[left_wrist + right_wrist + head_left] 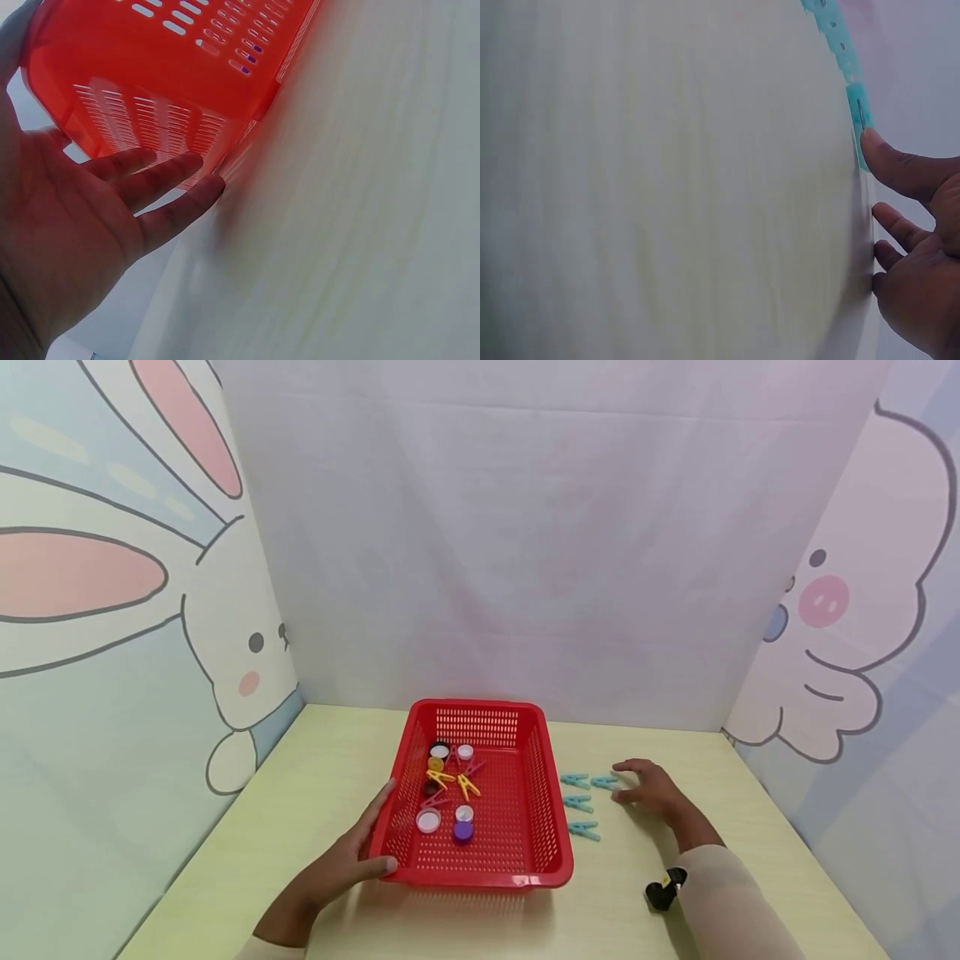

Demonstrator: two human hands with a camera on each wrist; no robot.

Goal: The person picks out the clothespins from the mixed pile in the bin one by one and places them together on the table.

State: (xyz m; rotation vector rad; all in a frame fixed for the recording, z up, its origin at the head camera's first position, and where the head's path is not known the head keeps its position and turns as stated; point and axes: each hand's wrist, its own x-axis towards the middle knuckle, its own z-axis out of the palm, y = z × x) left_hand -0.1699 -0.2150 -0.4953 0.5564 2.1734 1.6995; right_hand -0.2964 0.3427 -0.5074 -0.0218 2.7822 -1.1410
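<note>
My right grip (pixel 652 789) is standing wide, thumb and forefinger parted at the end of the nearest blue clothespin (pixel 603 782), while three more blue clothespins (pixel 577 802) are lying on the table (pixel 615 885) to its left, between it and the red basket (pixel 480 878). My left grip (pixel 343 862) is spreading its straight fingers along the basket's left side, thumb pressing at the near corner. Just right of that left grip, yellow clothespins (pixel 468 787), pink clothespins (pixel 433 801) and bottle caps (pixel 462 832) are lying inside the basket.
</note>
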